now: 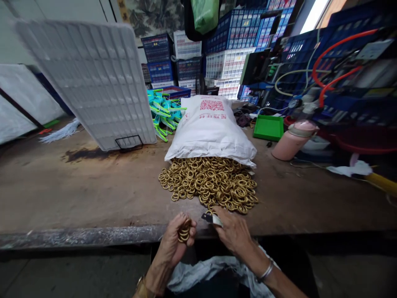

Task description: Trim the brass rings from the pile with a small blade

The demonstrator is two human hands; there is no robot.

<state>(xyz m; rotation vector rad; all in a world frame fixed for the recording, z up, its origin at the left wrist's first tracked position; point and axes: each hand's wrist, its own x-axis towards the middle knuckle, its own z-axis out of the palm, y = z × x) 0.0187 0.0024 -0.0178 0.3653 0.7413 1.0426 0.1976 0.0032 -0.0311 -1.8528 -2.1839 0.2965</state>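
Observation:
My left hand [179, 235] is curled around several brass-coloured rings [184, 232], held just in front of the table's front edge. To its right, my right hand [233, 228] grips a small tool with a dark flat tip and a pale body [213, 219]; its exact kind is unclear. That tip points left, towards my left hand. The fingers of my right hand reach the near edge of a heap of rings [214, 182], where a few rings lie beside them. The heap spills from the mouth of a white sack [211, 128] with red print, lying on the table.
A ribbed translucent plastic panel [93, 82] stands tilted on the wooden table [93, 194] at left. Bright green and turquoise pieces [164, 111] lie behind the sack. On the right are a green tray [268, 128], a pink bottle [293, 140] and orange hoses. Stacked crates [229, 64] fill the back.

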